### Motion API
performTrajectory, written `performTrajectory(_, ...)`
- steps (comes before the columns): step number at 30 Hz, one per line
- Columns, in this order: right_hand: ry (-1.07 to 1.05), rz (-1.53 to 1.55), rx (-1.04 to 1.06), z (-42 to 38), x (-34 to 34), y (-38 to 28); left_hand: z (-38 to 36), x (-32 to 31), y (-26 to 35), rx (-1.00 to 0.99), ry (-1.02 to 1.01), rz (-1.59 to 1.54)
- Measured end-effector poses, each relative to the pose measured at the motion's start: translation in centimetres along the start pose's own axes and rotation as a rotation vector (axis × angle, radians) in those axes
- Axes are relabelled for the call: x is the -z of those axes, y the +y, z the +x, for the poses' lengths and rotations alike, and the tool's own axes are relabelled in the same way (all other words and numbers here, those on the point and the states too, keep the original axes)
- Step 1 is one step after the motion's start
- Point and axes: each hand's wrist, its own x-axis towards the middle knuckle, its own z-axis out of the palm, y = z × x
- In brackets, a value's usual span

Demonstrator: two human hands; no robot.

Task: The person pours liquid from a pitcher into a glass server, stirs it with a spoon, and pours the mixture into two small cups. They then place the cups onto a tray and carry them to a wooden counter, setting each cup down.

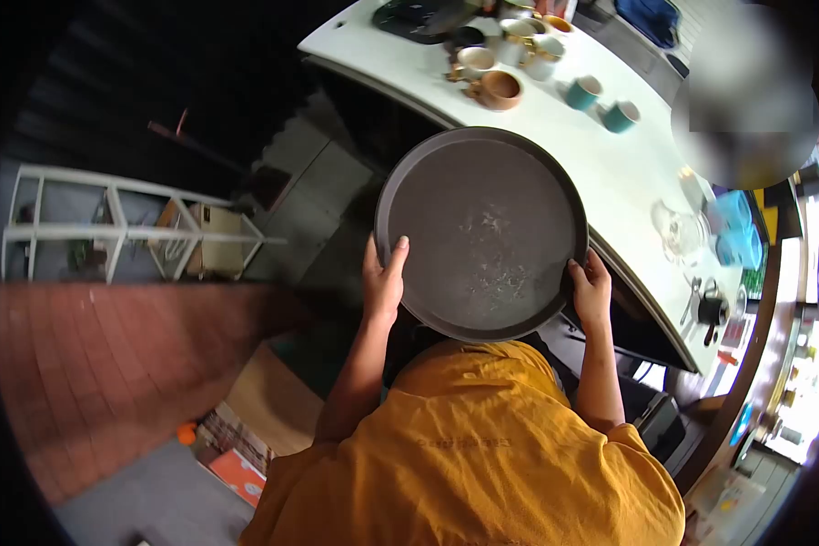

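Note:
Both my hands carry a large round dark serving tray (482, 227) in front of my body. Its inner face is turned up toward me and shows pale wet-looking marks near the middle. My left hand (384, 280) grips the left rim, thumb over the edge. On the opposite side my right hand (591, 289) clasps the lower right rim, thumb on top and fingers beneath, out of sight. The tray overlaps the near edge of a white counter (601, 191) in this view.
On the counter stand a wooden cup (500, 90), two teal cups (602, 105), several other mugs, a glass pitcher (681, 229) and blue containers (735, 227). A white metal rack (114, 227) is at the left; an open cardboard box (268, 400) lies low on the left.

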Motion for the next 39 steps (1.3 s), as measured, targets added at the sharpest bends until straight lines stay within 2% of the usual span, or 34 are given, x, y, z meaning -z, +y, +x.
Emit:
performTrajectory(3, 0.207, -0.046, 0.048, 1.2, 3.2, 3.9, 2.0, -4.3, 0.2, 0.003, -0.136, 0.069)
performTrajectory(5, 0.344, -0.424, 0.222, 2.1, 5.2, 5.0, 3.6, -7.0, -0.5, 0.037, -0.180, 0.170)
performTrajectory(7, 0.397, -0.394, 0.196, 2.4, 6.6, 3.9, 5.1, -9.8, -1.2, 0.033, -0.213, 0.200)
performTrajectory(10, 0.406, -0.538, 0.016, 2.7, 8.3, 2.3, 6.8, -13.0, -2.6, 0.015, -0.254, 0.267)
performTrajectory(16, 0.463, -0.516, -0.036, 4.1, 11.0, 2.6, 9.8, -16.4, -5.3, -0.009, -0.302, 0.511)
performTrajectory(21, 0.510, -0.505, -0.078, 4.6, 11.6, 3.1, 11.1, -18.2, -4.6, 0.002, -0.343, 0.749)
performTrajectory(24, 0.546, -0.508, -0.115, 4.9, 11.3, 3.0, 12.7, -18.4, -4.9, -0.091, -0.404, 0.831)
performTrajectory(26, 0.580, -0.533, -0.132, 5.1, 11.1, 2.9, 14.0, -18.7, -4.7, -0.176, -0.469, 1.027)
performTrajectory(29, 0.616, -0.593, -0.169, 5.4, 10.7, 2.9, 15.4, -19.4, -4.4, -0.185, -0.503, 1.059)
performTrajectory(32, 0.576, -0.722, -0.325, 5.7, 10.5, 1.7, 16.8, -19.6, -4.7, -0.282, -0.540, 1.118)
performTrajectory(36, 0.732, -0.910, -0.281, 7.9, 9.9, -0.4, 17.3, -20.0, -4.4, -0.171, -0.572, 1.148)
performTrajectory(38, 0.782, -0.939, -0.001, 11.1, 10.8, -1.1, 17.5, -20.2, -5.0, -0.085, -0.549, 1.143)
performTrajectory(39, 0.764, -0.868, 0.000, 12.9, 10.9, -2.0, 17.4, -20.4, -4.6, -0.084, -0.548, 1.137)
